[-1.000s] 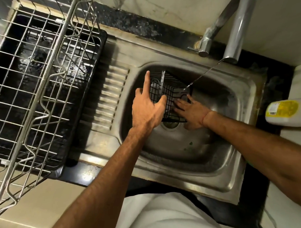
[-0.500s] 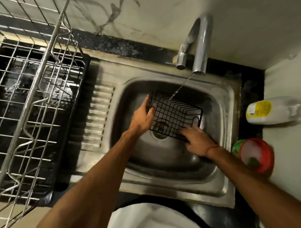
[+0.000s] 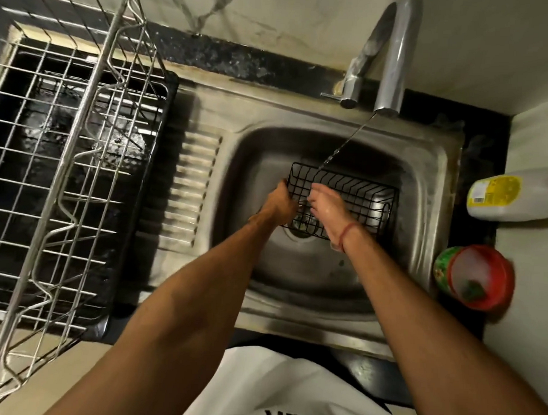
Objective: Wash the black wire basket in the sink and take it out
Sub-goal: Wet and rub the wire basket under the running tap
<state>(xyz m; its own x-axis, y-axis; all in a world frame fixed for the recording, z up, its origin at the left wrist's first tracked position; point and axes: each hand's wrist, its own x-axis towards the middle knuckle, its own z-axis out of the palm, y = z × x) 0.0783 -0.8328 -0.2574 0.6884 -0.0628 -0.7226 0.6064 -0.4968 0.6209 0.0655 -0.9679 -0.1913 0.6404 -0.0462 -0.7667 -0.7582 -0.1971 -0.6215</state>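
The black wire basket lies in the steel sink, over the drain. A thin stream of water from the tap falls onto its far left rim. My left hand grips the basket's left end. My right hand reaches inside the basket with its fingers stretched flat against the wires. A red thread is tied round my right wrist.
A steel wire dish rack stands over a black tray left of the ribbed drainboard. On the right counter lie a white bottle with a yellow label and a red-rimmed tub.
My right hand moved from the basket's near right side to inside it at the left. The basket has turned to lie longer across the sink. My left hand stays on its left end.
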